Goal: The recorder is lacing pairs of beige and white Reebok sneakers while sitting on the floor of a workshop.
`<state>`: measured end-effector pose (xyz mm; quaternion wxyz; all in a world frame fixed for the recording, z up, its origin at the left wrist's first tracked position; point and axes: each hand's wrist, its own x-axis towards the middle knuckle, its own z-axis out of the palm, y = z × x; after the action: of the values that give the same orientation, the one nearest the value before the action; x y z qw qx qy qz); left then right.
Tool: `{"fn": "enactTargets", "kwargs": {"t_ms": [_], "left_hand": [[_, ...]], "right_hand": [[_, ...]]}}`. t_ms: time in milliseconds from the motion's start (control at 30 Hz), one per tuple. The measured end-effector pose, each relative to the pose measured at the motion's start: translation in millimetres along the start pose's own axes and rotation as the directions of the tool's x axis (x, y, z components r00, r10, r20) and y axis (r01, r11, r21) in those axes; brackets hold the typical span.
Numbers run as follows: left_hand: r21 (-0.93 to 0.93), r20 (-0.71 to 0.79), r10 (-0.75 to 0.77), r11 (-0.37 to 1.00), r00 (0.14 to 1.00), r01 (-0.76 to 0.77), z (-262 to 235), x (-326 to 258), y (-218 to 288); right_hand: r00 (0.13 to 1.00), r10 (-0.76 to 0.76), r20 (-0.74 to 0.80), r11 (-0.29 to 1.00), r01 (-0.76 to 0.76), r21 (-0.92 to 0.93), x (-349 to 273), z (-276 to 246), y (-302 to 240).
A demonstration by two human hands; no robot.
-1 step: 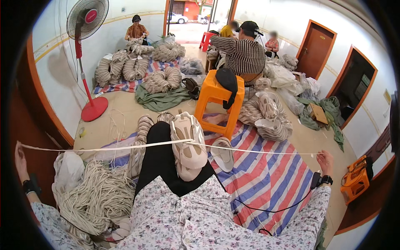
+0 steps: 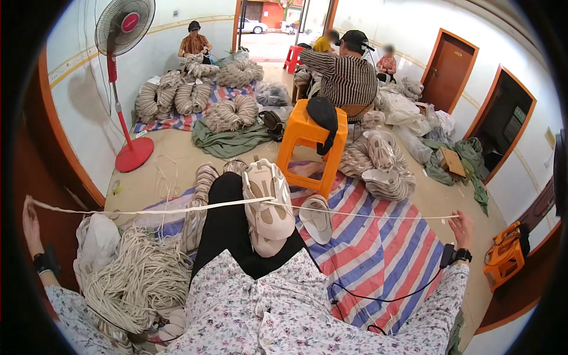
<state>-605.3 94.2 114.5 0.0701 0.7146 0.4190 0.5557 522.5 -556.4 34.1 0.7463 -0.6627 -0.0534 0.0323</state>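
I see a pale cord (image 2: 236, 205) pulled taut across my lap, its long axis running nearly level from far left to far right, sagging a touch toward the right end. It crosses over the cream shoe (image 2: 269, 204) on my raised foot, roughly at the cord's middle.

My left hand (image 2: 28, 220) is flung wide out to the left, arm nearly straight, fingers closed around the cord's end; a dark wrist strap sits just below it. My right hand (image 2: 461, 229) reaches equally wide to the right, closed on the other end, though I cannot tell how tightly the fingers pinch. A black wrist device and a thin cable trail from that wrist back toward my body.

A heap of loose cord (image 2: 133, 284) lies by my left knee, beside a white bag (image 2: 97, 239). The striped tarp (image 2: 384, 254) spreads under my legs toward the right, its far right edge meeting bare floor. A loose shoe sole (image 2: 316, 220) lies on the tarp just beyond the cord. The orange stool (image 2: 305, 145) stands near the tarp's far edge, well apart from both hands. The red fan (image 2: 125, 26) stands by the left wall.
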Motion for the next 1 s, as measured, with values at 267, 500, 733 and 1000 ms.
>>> {"fn": "enactTargets", "kwargs": {"t_ms": [267, 500, 733, 1000], "left_hand": [[-0.638, 0.500, -0.243, 0.546, 0.831, 0.544, 292.5, -39.5, 129.9], [-0.355, 0.813, -0.251, 0.501, 0.525, 0.789, 479.7, -130.7, 307.4], [-0.296, 0.848, -0.204, 0.584, 0.489, 0.756, 520.9, -166.4, 318.8], [-0.263, 0.909, -0.095, 0.625, 0.406, 0.735, 510.7, -178.2, 322.2]], "right_hand": [[0.783, 0.014, 0.622, 1.000, -0.024, 0.008, -90.9, 228.8, -2.5], [0.362, 0.228, 0.904, 0.946, 0.136, -0.294, -221.6, 378.7, 28.1], [0.253, 0.275, 0.927, 0.958, 0.011, -0.287, -227.1, 395.8, 74.4], [0.313, 0.401, 0.861, 0.912, -0.051, -0.406, -226.6, 386.1, 80.3]]}}
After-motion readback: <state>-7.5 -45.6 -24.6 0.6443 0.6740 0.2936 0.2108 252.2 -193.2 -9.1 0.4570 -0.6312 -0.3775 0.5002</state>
